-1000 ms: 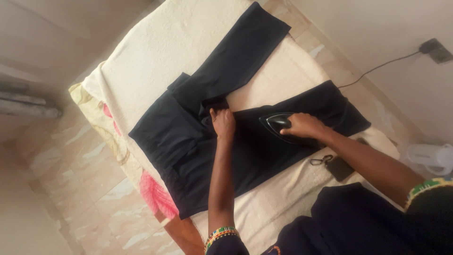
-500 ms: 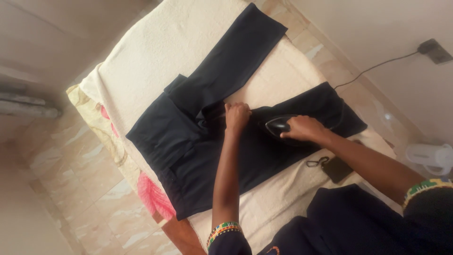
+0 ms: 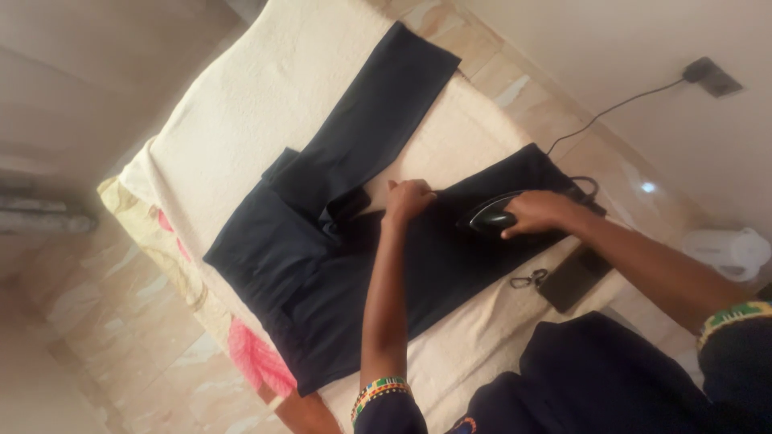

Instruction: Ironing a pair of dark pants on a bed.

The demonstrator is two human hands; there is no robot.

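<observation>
The right hand (image 3: 540, 214) is clamped on the handle of a black iron (image 3: 487, 219), covering most of it, so only the iron's pointed nose shows. The iron rests on one leg of the dark trousers (image 3: 354, 265), which lie spread on a cream towel (image 3: 265, 96) over the counter. The left hand (image 3: 408, 199) presses flat, fingers together, on that leg's upper edge, just beside the iron. Near the iron, toward the person, lie a dark flat object (image 3: 569, 280) and a key ring (image 3: 527, 280), hard to make out.

A flat black rectangular phone (image 3: 572, 279) with metal keys (image 3: 527, 280) lies near the cream towel-covered surface's (image 3: 265, 96) right edge; a white plastic kettle (image 3: 728, 251) stands on the floor.
</observation>
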